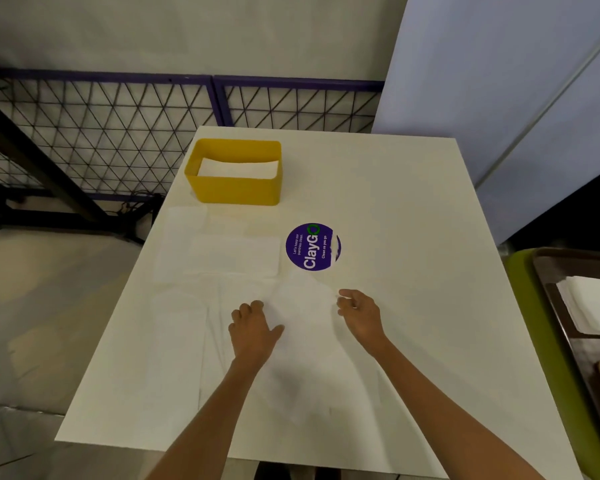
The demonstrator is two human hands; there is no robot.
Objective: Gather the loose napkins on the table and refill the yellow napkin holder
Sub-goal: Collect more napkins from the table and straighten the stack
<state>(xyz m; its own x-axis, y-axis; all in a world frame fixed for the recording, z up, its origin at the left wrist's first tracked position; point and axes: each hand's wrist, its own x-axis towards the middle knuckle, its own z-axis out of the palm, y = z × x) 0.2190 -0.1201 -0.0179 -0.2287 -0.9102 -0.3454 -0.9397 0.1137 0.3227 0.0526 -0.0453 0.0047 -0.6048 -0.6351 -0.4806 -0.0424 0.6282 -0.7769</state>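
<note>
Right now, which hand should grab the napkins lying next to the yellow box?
Probably the left hand. The flat napkins lie on the table's left side, just ahead of it, below the yellow napkin holder. The right hand sits farther right, past the purple sticker.

White napkins (234, 254) scattered — yellow holder (236, 190) part-filled.

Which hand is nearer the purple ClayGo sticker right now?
Right. The right hand sits just below the ClayGo sticker, slightly to its right; the left hand is lower and farther left, on the loose napkins.
</note>
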